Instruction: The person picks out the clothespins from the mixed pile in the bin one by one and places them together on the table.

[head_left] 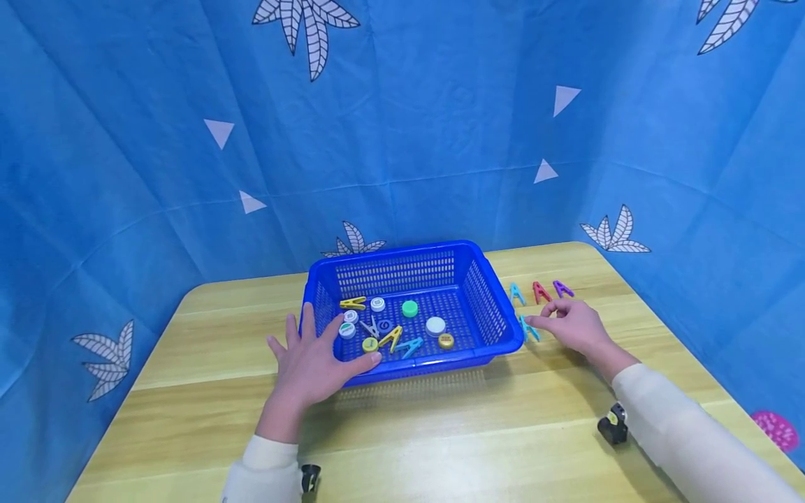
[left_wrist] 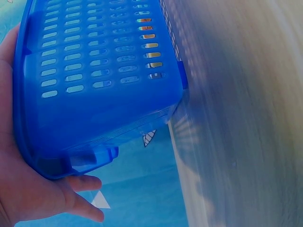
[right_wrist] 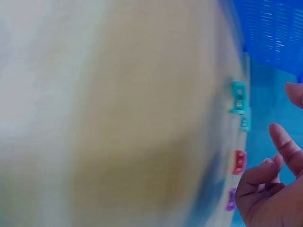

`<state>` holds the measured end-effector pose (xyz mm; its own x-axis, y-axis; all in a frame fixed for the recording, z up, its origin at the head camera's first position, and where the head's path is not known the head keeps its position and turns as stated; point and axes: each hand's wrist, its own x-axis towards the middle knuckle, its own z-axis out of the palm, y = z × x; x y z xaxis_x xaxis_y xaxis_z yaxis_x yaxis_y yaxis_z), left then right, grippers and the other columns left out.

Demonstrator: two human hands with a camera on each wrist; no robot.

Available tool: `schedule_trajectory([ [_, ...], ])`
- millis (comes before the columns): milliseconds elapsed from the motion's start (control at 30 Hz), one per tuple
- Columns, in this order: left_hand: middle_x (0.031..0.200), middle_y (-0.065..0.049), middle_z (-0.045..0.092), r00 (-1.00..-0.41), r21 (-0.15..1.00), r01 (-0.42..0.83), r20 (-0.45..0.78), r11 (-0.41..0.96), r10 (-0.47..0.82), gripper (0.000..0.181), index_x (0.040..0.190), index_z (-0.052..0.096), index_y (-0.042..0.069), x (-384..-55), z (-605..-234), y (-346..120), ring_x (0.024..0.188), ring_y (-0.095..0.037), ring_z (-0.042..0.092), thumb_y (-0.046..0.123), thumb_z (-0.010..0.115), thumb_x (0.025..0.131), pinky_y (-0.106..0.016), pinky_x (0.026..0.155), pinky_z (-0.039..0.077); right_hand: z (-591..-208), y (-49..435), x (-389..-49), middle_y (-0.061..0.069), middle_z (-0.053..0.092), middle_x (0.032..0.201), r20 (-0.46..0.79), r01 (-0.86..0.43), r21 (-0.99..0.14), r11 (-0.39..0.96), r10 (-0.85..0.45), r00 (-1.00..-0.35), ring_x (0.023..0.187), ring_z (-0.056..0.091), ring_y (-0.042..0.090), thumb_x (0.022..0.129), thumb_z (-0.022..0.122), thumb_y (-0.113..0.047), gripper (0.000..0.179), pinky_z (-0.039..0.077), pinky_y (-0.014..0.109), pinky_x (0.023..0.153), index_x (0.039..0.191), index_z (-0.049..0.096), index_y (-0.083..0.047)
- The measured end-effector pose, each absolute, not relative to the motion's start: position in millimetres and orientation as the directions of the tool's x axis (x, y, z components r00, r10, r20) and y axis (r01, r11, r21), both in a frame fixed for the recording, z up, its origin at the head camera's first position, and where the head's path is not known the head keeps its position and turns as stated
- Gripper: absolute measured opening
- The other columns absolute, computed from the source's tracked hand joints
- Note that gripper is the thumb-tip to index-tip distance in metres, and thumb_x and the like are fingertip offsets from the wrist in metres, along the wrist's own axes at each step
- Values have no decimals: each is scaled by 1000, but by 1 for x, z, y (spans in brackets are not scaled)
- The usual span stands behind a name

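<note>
A blue plastic basket (head_left: 484, 353) stands on the table with bottle caps and clothespins inside. My left hand (head_left: 314, 363) rests on its near left corner, fingers spread and straight; the left wrist view shows the hand (left_wrist: 33, 189) against the basket's rim (left_wrist: 21, 94). My right hand (head_left: 575, 325) hovers right of the basket, beside a light blue clothespin (head_left: 530, 330). Its thumb and index finger are apart in the right wrist view, with nothing between them. Behind lie another light blue clothespin (head_left: 517, 293), a red clothespin (head_left: 541, 292) and a purple clothespin (head_left: 562, 288).
Inside the basket are a green cap (head_left: 409, 308), a white cap (head_left: 435, 326), a gold cap (head_left: 446, 341), a yellow clothespin (head_left: 391, 339), a blue clothespin (head_left: 410, 347) and several others. A blue patterned curtain (head_left: 428, 140) hangs behind the wooden table (head_left: 440, 433).
</note>
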<state>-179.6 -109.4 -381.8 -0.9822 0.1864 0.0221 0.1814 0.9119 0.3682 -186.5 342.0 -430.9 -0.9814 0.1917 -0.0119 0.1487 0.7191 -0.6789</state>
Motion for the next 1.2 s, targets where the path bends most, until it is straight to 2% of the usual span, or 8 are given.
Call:
schedule_trajectory([
  [33, 163, -27, -5, -982, 366, 181, 22, 913, 186, 121, 155, 40, 14, -179, -382, -109, 142, -55, -15, 96, 46, 67, -74, 97, -20, -428, 342, -188, 11, 54, 84, -2, 141, -687, 713, 192, -981, 74, 44, 25, 84, 75, -55, 47, 33, 36, 60, 89, 66, -9],
  [133, 163, -27, -5, -982, 368, 182, 25, 912, 186, 121, 155, 40, 14, -179, -382, -109, 142, -55, -15, 96, 46, 67, -74, 97, -20, -417, 341, -191, 15, 53, 88, 22, 125, -706, 697, 198, -980, 75, 44, 26, 85, 74, -55, 48, 33, 37, 60, 91, 66, -8],
  [233, 163, -27, -4, -981, 369, 187, 32, 910, 189, 121, 154, 40, 14, -180, -383, -110, 142, -55, -14, 97, 45, 66, -73, 97, -22, -404, 340, -196, 9, 57, 87, 48, 104, -720, 686, 199, -979, 75, 44, 24, 85, 74, -56, 49, 33, 36, 61, 90, 67, -8],
  [267, 163, -27, -5, -981, 370, 189, 33, 909, 190, 121, 155, 40, 14, -180, -383, -110, 142, -55, -15, 97, 45, 66, -72, 97, -23, -400, 339, -198, 5, 49, 79, 53, 100, -724, 683, 199, -979, 73, 42, 24, 85, 73, -57, 51, 34, 35, 59, 90, 67, -7],
  [367, 163, -27, -4, -981, 368, 192, 39, 910, 191, 122, 154, 41, 14, -181, -384, -110, 142, -55, -14, 98, 44, 66, -72, 96, -23, -387, 336, -203, 0, 48, 71, 74, 73, -740, 668, 190, -979, 66, 42, 23, 84, 73, -60, 55, 35, 35, 54, 89, 68, -5],
  [567, 163, -26, -4, -981, 371, 192, 42, 909, 190, 121, 154, 41, 15, -180, -385, -110, 142, -55, -14, 97, 45, 66, -74, 97, -21, -364, 323, -217, 3, 46, 68, 107, 26, -751, 660, 161, -981, 60, 46, 23, 83, 72, -62, 56, 36, 36, 51, 93, 67, -7],
  [867, 163, -25, -6, -983, 377, 181, 43, 908, 178, 121, 155, 40, 16, -180, -386, -110, 143, -54, -15, 97, 46, 66, -72, 97, -24, -338, 294, -235, 5, 43, 75, 140, -30, -765, 644, 120, -983, 75, 43, 26, 86, 73, -58, 51, 36, 38, 57, 96, 68, -8],
  [1200, 164, -24, -3, -983, 376, 181, 51, 909, 174, 120, 155, 41, 17, -179, -387, -110, 143, -54, -14, 97, 46, 65, -73, 97, -22, -324, 267, -249, 5, 47, 77, 129, -51, -801, 596, 89, -988, 80, 45, 27, 84, 73, -59, 52, 38, 39, 65, 97, 67, -9],
])
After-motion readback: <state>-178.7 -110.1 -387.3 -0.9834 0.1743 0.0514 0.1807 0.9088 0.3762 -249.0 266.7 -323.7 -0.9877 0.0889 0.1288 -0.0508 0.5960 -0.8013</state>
